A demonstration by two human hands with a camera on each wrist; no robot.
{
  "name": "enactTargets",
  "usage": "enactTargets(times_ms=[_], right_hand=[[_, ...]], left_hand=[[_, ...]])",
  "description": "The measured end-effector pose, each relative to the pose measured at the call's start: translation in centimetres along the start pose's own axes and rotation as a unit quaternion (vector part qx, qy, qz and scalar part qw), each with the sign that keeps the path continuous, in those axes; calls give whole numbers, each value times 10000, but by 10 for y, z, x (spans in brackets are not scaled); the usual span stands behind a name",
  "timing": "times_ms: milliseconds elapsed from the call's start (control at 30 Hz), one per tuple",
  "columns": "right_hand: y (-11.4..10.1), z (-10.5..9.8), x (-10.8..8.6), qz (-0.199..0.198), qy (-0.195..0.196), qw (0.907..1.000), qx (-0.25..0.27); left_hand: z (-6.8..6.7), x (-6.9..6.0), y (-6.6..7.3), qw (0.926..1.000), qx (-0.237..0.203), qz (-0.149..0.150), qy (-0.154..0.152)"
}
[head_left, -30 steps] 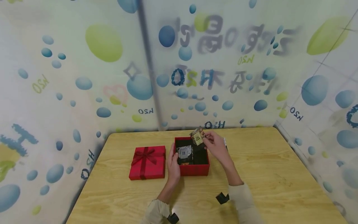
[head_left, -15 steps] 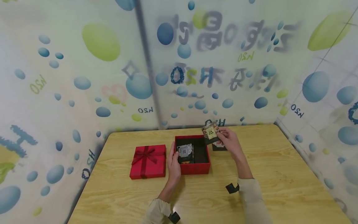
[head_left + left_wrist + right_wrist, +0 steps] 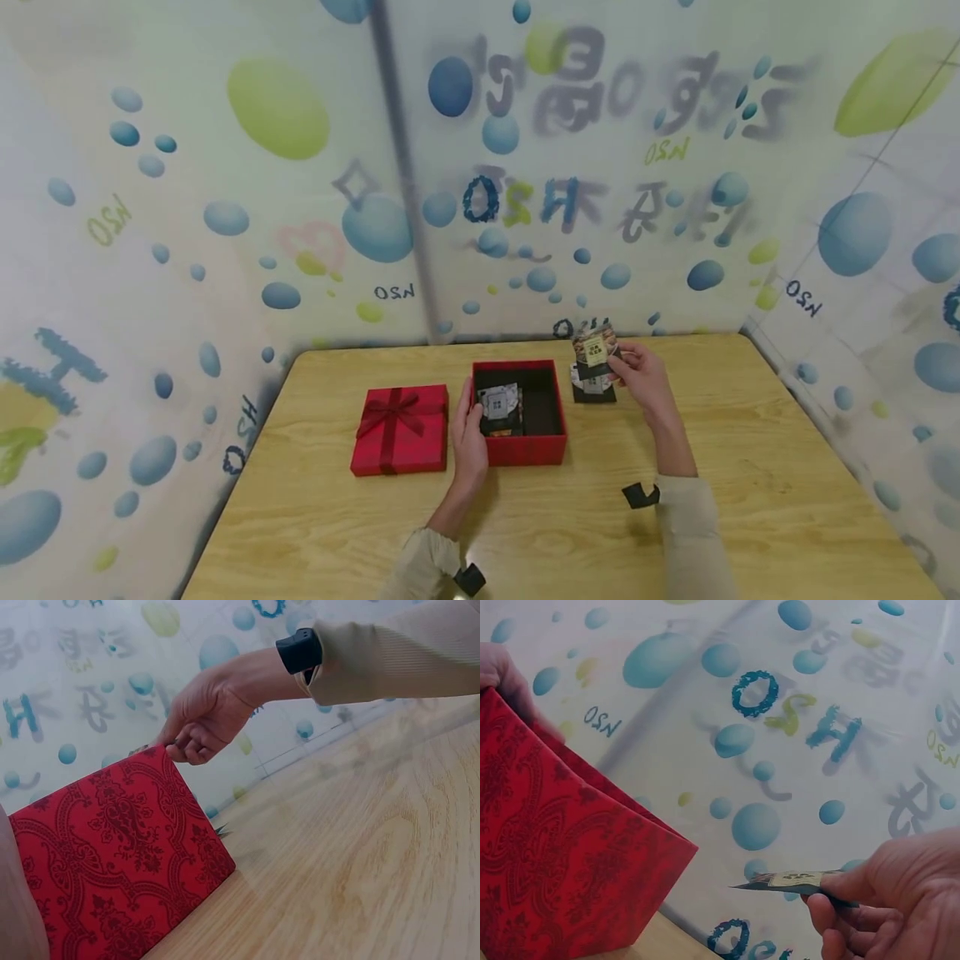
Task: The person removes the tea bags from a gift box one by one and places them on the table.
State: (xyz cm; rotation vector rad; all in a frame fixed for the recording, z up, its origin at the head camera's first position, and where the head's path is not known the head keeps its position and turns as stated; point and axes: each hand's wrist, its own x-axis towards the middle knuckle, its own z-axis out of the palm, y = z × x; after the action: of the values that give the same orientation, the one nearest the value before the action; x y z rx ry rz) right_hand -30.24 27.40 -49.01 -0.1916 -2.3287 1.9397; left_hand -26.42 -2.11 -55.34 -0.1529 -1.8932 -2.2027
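Note:
An open red box (image 3: 525, 451) with a dark inside stands on the table. My left hand (image 3: 469, 442) holds its left side, the thumb over the rim. Inside, at the left, lies a dark packet with a silver label (image 3: 498, 406). My right hand (image 3: 648, 383) pinches a dark packet with a yellow label (image 3: 596, 351) by its right edge, above another dark packet (image 3: 594, 393) lying right of the box. In the right wrist view the pinched packet (image 3: 795, 880) appears edge-on between thumb and fingers of my right hand (image 3: 900, 900).
The red lid (image 3: 401, 433) with a dark red ribbon bow lies left of the box. Behind the wooden table (image 3: 337, 533) stands a wall sheet with blue and green spots and lettering. Black bands are on both wrists.
My right hand has carried the yellow-labelled packet from above the box's back right corner to the right, over the packet on the table. My left hand keeps its hold on the box.

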Motion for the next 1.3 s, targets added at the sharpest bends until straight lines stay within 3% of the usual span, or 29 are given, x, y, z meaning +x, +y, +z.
enactTargets(times_ms=[200, 500, 700, 1067, 1300], right_hand=[[-3, -10, 4, -2, -74, 10000, 29], [25, -43, -8, 305, -61, 9992, -254], [32, -59, -6, 423, 62, 9977, -520], [50, -60, 3, 961, 94, 9929, -698], [61, -53, 0, 1238, 651, 9771, -1604]], left_hand=[[1, 5, 0, 9999, -19, 107, 28], [3, -11, -8, 9995, 75, -206, 220], [4, -7, -7, 9997, -45, -113, 195], [0, 2, -3, 9998, 113, 33, 152], [1, -2, -6, 9997, 118, 121, 151]])
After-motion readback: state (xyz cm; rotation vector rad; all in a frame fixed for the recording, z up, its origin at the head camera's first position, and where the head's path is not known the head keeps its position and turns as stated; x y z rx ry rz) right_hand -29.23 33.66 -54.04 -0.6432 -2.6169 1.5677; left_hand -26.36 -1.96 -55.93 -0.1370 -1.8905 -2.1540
